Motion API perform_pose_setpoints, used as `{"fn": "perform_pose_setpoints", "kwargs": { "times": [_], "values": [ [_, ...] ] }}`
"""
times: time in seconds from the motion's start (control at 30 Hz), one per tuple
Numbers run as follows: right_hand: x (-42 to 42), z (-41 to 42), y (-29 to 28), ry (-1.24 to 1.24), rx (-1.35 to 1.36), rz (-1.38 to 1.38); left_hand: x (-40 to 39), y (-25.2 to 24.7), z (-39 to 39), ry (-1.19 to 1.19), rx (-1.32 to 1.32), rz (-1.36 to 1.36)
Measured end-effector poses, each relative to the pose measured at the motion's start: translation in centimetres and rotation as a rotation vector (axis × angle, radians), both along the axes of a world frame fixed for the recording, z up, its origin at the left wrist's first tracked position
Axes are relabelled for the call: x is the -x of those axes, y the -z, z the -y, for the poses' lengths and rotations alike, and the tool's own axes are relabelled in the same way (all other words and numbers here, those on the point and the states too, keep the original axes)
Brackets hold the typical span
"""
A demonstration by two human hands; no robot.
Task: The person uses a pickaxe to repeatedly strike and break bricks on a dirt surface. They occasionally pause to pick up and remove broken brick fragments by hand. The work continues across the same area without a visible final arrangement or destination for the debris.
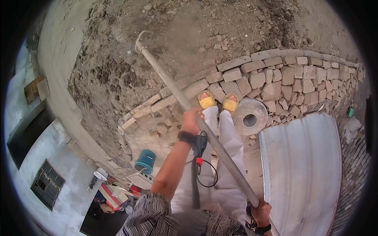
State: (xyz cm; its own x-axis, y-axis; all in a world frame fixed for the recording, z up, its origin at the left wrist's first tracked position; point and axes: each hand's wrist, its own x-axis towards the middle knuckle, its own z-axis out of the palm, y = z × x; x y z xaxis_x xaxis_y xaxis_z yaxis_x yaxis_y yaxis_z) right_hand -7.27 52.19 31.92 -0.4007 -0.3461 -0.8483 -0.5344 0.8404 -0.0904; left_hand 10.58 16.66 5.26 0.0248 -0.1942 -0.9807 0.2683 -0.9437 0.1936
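Note:
A long-handled hoe runs diagonally across the view. My left hand grips the middle of its wooden handle, in front of my legs. Lower down, my right hand is closed around the same handle, beside my right thigh. The hoe's metal head is over loose brown soil at the upper left; haze or dust blurs the ground beside it, so I cannot tell whether the blade touches. Yellow slippers are on my feet, at the stone wall. A black cable hangs near my left wrist.
A stacked stone wall edges the soil. A round stone or concrete ring lies by my right foot, near a pale ribbed sheet. To the left are a teal bucket and a whitewashed building.

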Motion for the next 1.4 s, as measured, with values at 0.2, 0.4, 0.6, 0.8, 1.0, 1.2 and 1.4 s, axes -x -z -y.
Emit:
{"fn": "perform_pose_setpoints", "kwargs": {
  "times": [0.2,0.4,0.6,0.8,1.0,1.2,1.4],
  "values": [
    [-2.4,3.9,2.3,0.025,0.012,0.165,-2.8,7.9,1.6,0.466,0.164,0.156],
    [-3.1,3.9,0.4,0.077,-0.046,0.186,-5.8,10.4,1.3,0.335,0.106,0.099],
    [-1.1,-3.8,-5.1,0.114,-0.066,0.074,-0.6,-0.4,-8.1,0.138,-0.077,0.049],
    [-1.5,-7.4,1.5,0.048,0.06,-0.001,0.6,-1.5,-4.7,0.039,-0.024,0.031],
    [-3.0,-1.4,7.6,0.106,0.063,0.161,-2.7,5.4,2.4,0.152,0.117,0.048],
    [-5.1,1.9,5.4,0.043,-0.058,0.238,-9.4,12.8,1.0,0.412,0.13,0.169],
    [-3.6,-3.6,-1.5,0.085,-0.083,0.21,-3.9,2.7,-6.0,0.27,0.005,0.11]
  ]
}}
